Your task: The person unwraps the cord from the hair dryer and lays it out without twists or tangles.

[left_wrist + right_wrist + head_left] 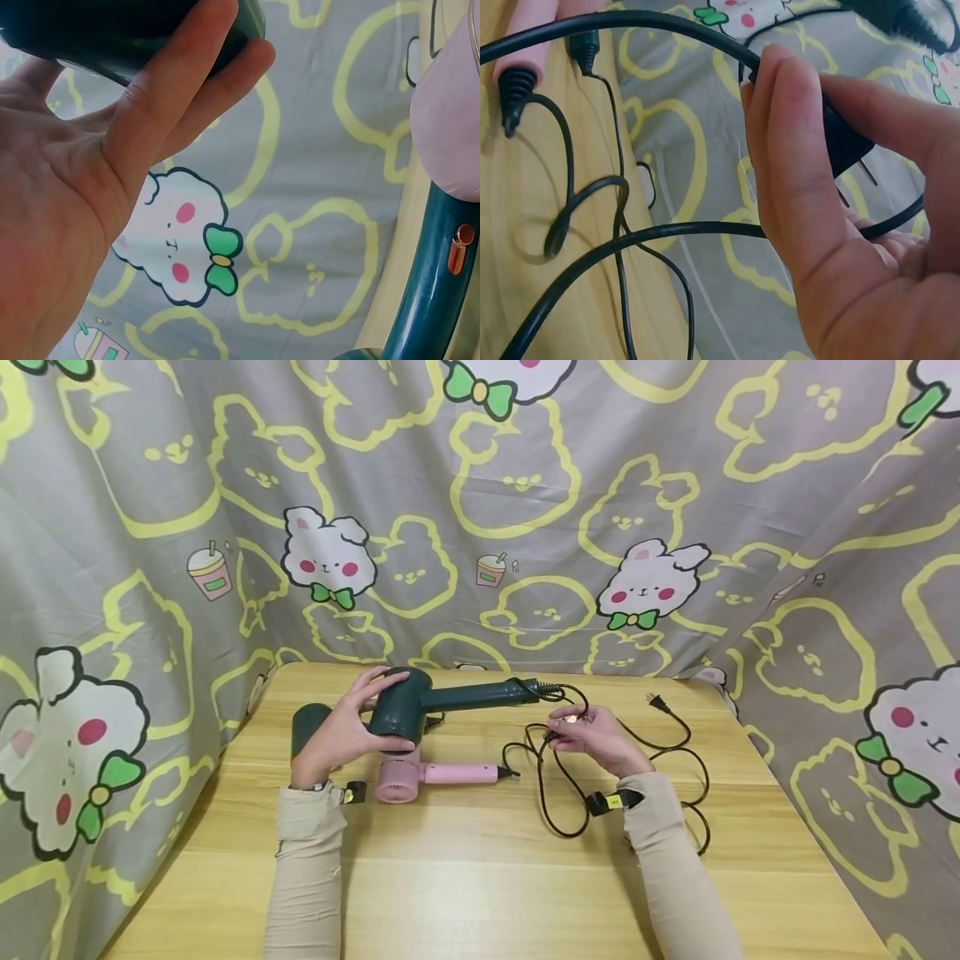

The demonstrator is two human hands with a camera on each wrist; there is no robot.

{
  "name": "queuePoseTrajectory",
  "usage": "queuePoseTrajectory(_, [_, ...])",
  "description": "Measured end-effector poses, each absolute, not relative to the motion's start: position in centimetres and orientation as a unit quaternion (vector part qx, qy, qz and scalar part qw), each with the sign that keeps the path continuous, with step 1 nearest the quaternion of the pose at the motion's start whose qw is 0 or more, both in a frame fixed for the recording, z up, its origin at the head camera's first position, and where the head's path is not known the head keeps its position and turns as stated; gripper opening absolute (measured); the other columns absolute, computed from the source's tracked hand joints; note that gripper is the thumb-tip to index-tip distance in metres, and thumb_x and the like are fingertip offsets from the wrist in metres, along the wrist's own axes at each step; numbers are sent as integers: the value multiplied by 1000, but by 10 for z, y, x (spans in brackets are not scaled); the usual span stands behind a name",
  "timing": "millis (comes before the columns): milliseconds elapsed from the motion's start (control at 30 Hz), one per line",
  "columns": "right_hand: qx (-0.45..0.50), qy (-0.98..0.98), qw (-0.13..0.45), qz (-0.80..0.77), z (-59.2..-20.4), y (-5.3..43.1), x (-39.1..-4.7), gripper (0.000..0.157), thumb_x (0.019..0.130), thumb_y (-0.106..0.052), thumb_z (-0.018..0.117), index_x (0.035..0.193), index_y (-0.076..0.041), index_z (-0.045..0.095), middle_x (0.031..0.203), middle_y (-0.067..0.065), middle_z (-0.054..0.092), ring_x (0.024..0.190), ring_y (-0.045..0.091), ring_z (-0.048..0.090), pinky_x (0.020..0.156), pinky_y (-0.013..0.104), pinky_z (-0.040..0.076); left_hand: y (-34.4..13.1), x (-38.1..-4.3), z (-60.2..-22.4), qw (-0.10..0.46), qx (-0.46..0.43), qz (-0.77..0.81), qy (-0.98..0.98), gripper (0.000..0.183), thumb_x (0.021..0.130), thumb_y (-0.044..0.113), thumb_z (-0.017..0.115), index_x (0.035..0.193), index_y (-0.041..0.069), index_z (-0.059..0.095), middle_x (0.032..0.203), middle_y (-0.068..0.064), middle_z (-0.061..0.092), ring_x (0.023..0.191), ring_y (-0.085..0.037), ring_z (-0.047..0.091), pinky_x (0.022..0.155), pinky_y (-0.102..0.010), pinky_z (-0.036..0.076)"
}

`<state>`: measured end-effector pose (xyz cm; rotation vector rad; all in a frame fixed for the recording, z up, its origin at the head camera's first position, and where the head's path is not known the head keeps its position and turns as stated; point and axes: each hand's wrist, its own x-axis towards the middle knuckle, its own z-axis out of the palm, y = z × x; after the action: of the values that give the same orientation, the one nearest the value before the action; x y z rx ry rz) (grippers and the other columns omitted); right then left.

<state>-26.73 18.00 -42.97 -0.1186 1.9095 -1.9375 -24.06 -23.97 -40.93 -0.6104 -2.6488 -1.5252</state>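
Observation:
My left hand (339, 728) holds a dark green hair dryer (401, 706) by its barrel, raised above the table, its handle pointing right. A black cord loops off the handle end. My right hand (600, 741) pinches a black plug (845, 142), its two prongs showing in the right wrist view, and cord passes by the fingers. Below the raised dryer lies a pink hair dryer (459, 773), handle to the right. A second green hair dryer (306, 724) lies partly behind my left hand; the left wrist view shows its handle (424, 289) with a copper-coloured switch.
Black cords (570, 835) lie in loose loops across the right side of the wooden table (480, 893). A loose two-prong plug (658, 702) lies at the back right. Patterned grey cloth (420, 585) surrounds the table at the back and sides.

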Motion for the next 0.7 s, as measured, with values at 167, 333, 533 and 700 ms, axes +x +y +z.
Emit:
queuePoseTrajectory(167, [-30,664,174,-726,-422,178,-277,17,103,-2,58,118,7,59,100,6,72,83,13,76,83,25,61,-237,-239,-408,2,-212,-488,-847,97,69,29,99,151,44,49,170,-3,23,129,-44,57,92,-48,57])
queuePoseTrajectory(333, [-29,689,120,-714,-413,170,-286,30,105,-7,57,129,11,60,103,0,68,85,5,71,81,22,60,-232,-239,-409,-16,-242,-484,-841,99,67,27,100,152,40,49,167,-4,26,127,-44,58,94,-51,55])
queuePoseTrajectory(533, [-16,636,97,-766,-399,162,-288,23,104,5,51,120,2,68,101,3,72,85,13,77,88,26,61,-229,-240,-410,-40,-260,-471,-842,99,68,28,99,153,36,49,167,-7,26,124,-42,59,95,-47,55])
queuePoseTrajectory(700, [-7,593,73,-802,-387,158,-286,33,103,7,53,97,-13,78,103,4,74,81,13,77,84,24,61,-229,-240,-410,-60,-255,-464,-846,98,69,28,99,153,35,49,167,-8,24,125,-43,58,95,-46,55])
